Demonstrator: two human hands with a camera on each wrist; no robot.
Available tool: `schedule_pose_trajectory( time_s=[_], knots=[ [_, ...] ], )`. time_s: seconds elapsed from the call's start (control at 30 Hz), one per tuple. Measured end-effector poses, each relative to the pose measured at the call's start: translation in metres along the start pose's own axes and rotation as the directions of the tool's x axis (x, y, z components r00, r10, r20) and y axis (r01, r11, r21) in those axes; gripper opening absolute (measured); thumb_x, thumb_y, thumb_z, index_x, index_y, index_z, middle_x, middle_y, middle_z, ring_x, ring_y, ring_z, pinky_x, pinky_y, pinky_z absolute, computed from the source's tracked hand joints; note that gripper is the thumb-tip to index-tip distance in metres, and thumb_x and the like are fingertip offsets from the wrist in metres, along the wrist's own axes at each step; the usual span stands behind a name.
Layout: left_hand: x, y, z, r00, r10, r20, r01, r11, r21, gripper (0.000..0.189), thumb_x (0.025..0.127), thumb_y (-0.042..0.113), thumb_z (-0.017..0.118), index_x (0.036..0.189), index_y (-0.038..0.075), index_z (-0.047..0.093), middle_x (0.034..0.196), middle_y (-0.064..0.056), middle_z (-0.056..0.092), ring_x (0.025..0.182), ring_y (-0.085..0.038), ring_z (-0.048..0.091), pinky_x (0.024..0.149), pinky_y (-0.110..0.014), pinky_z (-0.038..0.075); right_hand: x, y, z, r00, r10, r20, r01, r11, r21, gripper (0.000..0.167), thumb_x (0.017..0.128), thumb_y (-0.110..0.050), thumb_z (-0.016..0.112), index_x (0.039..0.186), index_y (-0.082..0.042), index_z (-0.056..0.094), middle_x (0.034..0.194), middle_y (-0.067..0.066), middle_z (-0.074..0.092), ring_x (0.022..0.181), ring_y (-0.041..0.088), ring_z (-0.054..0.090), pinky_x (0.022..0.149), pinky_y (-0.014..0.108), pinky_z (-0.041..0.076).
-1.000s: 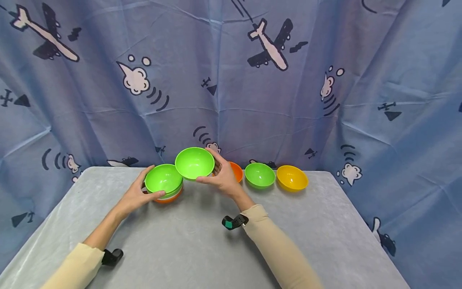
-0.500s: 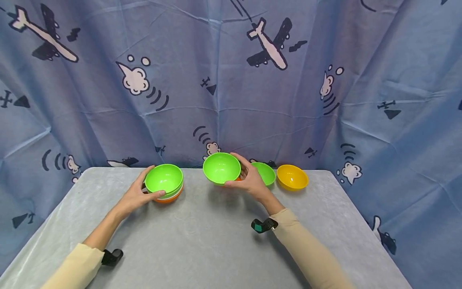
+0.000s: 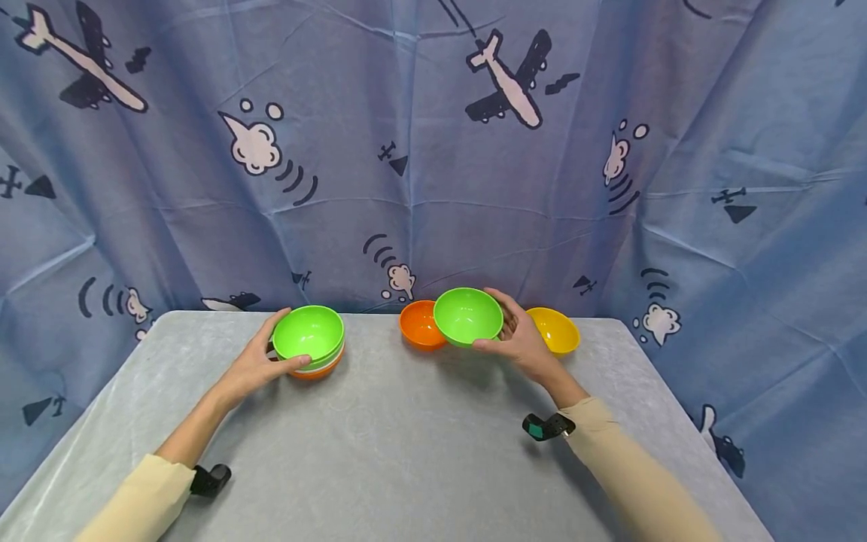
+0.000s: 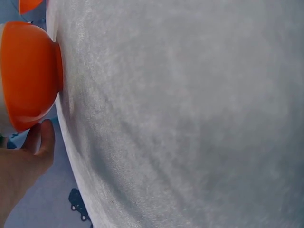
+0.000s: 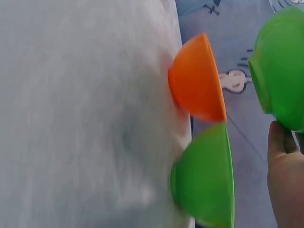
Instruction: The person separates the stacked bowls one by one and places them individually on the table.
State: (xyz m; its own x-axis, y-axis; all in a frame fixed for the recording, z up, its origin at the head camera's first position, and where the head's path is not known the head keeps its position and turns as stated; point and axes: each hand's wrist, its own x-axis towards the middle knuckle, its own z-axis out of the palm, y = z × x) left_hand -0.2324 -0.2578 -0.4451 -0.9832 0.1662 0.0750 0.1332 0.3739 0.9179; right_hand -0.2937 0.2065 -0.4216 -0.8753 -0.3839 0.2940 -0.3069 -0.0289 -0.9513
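Note:
At the table's left back, a stack of bowls (image 3: 308, 331) has a green bowl on top, a white edge below and an orange bowl (image 4: 31, 71) at the bottom. My left hand (image 3: 259, 364) grips this stack from its left side, thumb in front and fingers behind. My right hand (image 3: 527, 345) holds another green bowl (image 3: 468, 317) by its right side, upright in the air above the back row. Beneath it in the right wrist view stand an orange bowl (image 5: 197, 80) and a green bowl (image 5: 204, 178); the held bowl hides that lower green one in the head view.
A yellow bowl (image 3: 561, 333) stands at the right end of the back row, partly behind the right hand. The grey cloth-covered table (image 3: 379, 444) ends just behind the bowls. A blue curtain with airplane prints (image 3: 339, 150) hangs behind it.
My right hand has carried the green bowl rightward, away from the stack and past the orange bowl, which is back in sight. The left hand and the stack have stayed put.

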Motion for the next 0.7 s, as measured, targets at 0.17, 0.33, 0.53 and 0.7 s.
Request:
schedule_pose_trajectory(
  time_s=[0.17,0.33,0.53,0.7],
  knots=[
    [0.001,0.001,-0.001,1.0,-0.001,0.002,0.001,1.0,0.004,0.102,0.091,0.023,0.08,0.164,0.015,0.01,0.158,-0.024,0.024,0.138,-0.05,0.035,0.105,-0.059,0.037,-0.012,-0.002,-0.017,0.999,0.038,-0.032,-0.04,0.998,-0.058,0.096,0.079,0.009,0.083,0.158,-0.002,0.029,0.156,0.015,0.037,0.135,0.027,0.042,0.103,0.027,0.043],
    [0.001,0.0,0.0,1.0,-0.006,0.0,0.006,1.0,-0.006,0.102,0.091,0.023,0.08,0.165,0.016,0.01,0.158,-0.024,0.024,0.138,-0.049,0.035,0.106,-0.058,0.037,-0.024,-0.007,-0.033,0.996,0.068,-0.053,-0.074,0.99,-0.117,0.092,0.082,0.008,0.081,0.158,-0.001,0.03,0.155,0.015,0.037,0.136,0.026,0.042,0.103,0.026,0.043],
    [0.001,-0.001,0.0,1.0,-0.023,0.003,0.023,1.0,0.007,0.103,0.091,0.024,0.08,0.165,0.017,0.009,0.159,-0.025,0.023,0.139,-0.051,0.033,0.106,-0.06,0.037,-0.04,-0.015,-0.055,0.997,0.019,-0.075,-0.031,0.988,-0.148,0.09,0.082,0.012,0.078,0.157,0.003,0.028,0.153,0.021,0.038,0.132,0.017,0.045,0.1,0.022,0.044],
    [0.001,0.0,0.0,1.0,-0.027,0.002,0.027,1.0,0.01,0.103,0.09,0.024,0.08,0.165,0.018,0.009,0.159,-0.025,0.023,0.138,-0.052,0.033,0.105,-0.06,0.037,-0.058,-0.017,-0.078,0.99,0.0,-0.142,-0.026,0.984,-0.178,0.089,0.084,0.013,0.076,0.157,0.005,0.026,0.153,0.02,0.038,0.131,0.01,0.045,0.102,0.018,0.04]
  ],
)
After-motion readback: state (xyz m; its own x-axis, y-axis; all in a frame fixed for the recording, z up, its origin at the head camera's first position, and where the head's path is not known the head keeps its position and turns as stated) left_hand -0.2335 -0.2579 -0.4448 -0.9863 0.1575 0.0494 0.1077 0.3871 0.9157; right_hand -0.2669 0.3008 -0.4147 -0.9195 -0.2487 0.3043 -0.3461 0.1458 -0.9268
